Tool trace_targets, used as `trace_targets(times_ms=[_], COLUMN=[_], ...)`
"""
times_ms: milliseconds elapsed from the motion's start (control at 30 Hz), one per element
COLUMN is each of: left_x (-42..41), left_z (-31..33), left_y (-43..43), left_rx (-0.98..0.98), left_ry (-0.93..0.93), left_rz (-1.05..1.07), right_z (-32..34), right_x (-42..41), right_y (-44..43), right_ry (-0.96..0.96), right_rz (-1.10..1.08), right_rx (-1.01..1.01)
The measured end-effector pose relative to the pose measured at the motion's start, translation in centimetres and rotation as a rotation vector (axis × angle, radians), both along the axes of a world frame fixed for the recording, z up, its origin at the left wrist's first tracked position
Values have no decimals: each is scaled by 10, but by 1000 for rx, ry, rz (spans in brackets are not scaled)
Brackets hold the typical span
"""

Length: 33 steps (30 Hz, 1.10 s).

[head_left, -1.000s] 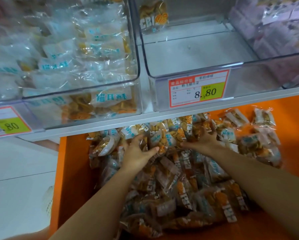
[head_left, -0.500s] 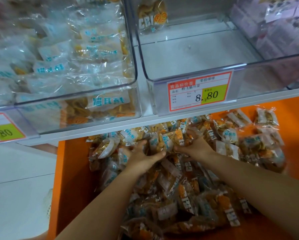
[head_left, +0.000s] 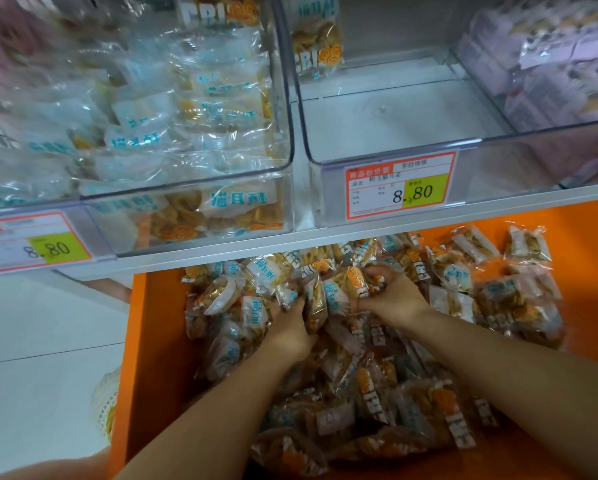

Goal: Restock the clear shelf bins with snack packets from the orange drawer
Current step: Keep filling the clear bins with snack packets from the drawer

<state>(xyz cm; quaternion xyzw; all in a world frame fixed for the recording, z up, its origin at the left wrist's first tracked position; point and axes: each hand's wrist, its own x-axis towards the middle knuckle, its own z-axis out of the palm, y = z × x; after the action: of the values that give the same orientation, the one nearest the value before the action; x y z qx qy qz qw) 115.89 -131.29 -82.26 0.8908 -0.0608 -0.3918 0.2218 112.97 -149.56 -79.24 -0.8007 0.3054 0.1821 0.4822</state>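
The left hand (head_left: 289, 336) and the right hand (head_left: 389, 296) are both curled around a bunch of snack packets (head_left: 328, 292) squeezed between them, down in the orange drawer (head_left: 152, 341), with lots more packets piled all around them. Above the left hand one clear bin (head_left: 186, 184) looks full. The clear bin (head_left: 394, 126) above the right hand is almost bare — just one packet (head_left: 316, 43) at its back — so most of the filling is not done yet.
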Motion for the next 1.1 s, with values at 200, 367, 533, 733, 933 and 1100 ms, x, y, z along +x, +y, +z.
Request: trace_targets(times_ms=[200, 367, 533, 733, 933, 1100], left_x=[-3, -22, -38, -54, -74, -79], left_z=[29, 69, 121, 212, 292, 337], left_y=[10, 12, 20, 42, 72, 90], left_rx=[-96, -299, -380, -305, -313, -317], left_ry=[-188, 3, -3, 40, 2, -335], left_rz=[-34, 65, 106, -81, -212, -196], right_z=[26, 69, 122, 179, 230, 270], right_x=[-14, -36, -60, -93, -113, -108], right_y=[0, 6, 13, 27, 41, 56], right_ry=[-8, -71, -167, -305, -361, -514], right_rz=[-11, -8, 18, 88, 144, 162], right_rx=[36, 97, 125, 131, 258, 308])
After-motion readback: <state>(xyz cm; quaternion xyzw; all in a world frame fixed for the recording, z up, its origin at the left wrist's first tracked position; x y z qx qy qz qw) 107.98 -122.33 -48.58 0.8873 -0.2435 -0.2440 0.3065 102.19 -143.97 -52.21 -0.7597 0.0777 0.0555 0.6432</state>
